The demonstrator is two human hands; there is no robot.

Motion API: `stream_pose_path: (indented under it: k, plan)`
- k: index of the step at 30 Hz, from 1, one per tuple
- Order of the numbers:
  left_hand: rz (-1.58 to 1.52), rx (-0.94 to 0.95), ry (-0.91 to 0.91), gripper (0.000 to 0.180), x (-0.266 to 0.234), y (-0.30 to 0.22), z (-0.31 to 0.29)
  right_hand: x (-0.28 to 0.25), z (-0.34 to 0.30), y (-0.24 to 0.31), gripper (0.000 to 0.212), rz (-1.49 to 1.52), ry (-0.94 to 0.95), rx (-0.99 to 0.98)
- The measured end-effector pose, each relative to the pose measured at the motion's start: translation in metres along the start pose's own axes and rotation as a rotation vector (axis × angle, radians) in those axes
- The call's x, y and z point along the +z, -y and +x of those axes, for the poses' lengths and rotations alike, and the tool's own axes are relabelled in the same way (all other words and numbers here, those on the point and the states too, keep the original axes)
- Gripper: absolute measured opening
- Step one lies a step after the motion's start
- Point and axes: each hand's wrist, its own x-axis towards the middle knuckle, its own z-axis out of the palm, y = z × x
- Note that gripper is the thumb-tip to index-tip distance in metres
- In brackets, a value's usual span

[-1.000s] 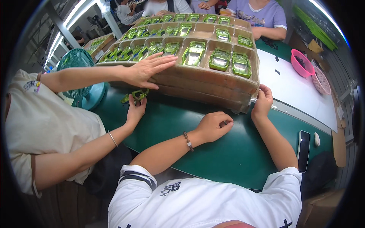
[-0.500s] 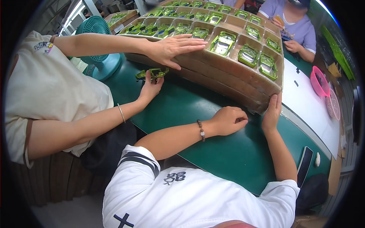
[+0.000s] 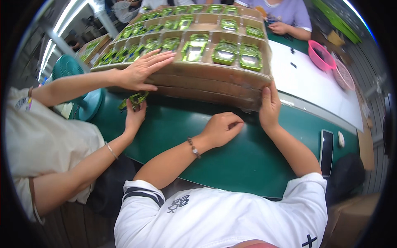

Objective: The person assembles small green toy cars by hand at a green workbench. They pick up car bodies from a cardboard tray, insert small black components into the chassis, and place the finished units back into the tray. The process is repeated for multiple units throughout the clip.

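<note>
My left hand (image 3: 222, 129) rests on the green tabletop (image 3: 182, 111) with its fingers curled into a loose fist and nothing visible in it. My right hand (image 3: 270, 106) grips the near right corner of a cardboard box (image 3: 215, 84), thumb on the front side and fingers upright along the edge. On top of the box, a clear divided tray (image 3: 202, 63) holds several bright green car-shaped plastic parts (image 3: 225, 53). At the left, a co-worker's hand (image 3: 142, 70) lies flat against the box edge. Below it, the co-worker's other hand (image 3: 135, 115) holds a similar green part (image 3: 133, 100).
A teal fan (image 3: 68, 68) stands at the far left. On the right are a white surface (image 3: 306, 82) with small black pieces, a pink basket (image 3: 321, 56), a paler basket (image 3: 343, 75) and a phone (image 3: 326, 153). Another person (image 3: 285, 18) sits across the table.
My view has turned, so the scene sits lower and farther left at its right side. Both my hands keep their places at the table and box. The co-worker's green part has tilted.
</note>
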Motion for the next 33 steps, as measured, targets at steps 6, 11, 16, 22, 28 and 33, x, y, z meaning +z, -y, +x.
stream_pose_path:
  k: [6,11,16,22,28,33]
  plan:
    - [-0.151,-0.021,-0.035,0.013,-0.003,-0.019,-0.002,-0.002,0.003,0.006,0.05,0.033,0.037,-0.03]
    - [-0.457,0.177,0.151,0.021,-0.034,-0.12,-0.002,-0.005,0.004,0.003,0.053,-0.003,0.033,-0.099]
    - [-0.422,0.715,0.274,0.025,-0.059,-0.201,0.002,-0.005,0.006,0.007,0.053,0.014,0.049,-0.104]
    - [-0.258,0.901,0.277,0.015,-0.058,-0.216,-0.005,-0.001,0.005,0.002,0.054,0.022,0.07,-0.073]
    - [-0.316,0.897,0.236,0.022,-0.031,-0.177,0.003,-0.008,0.005,-0.001,0.053,-0.076,0.009,-0.143]
    - [-0.234,0.495,0.185,0.036,0.034,-0.097,0.012,-0.005,0.013,-0.001,0.041,0.009,-0.052,-0.176]
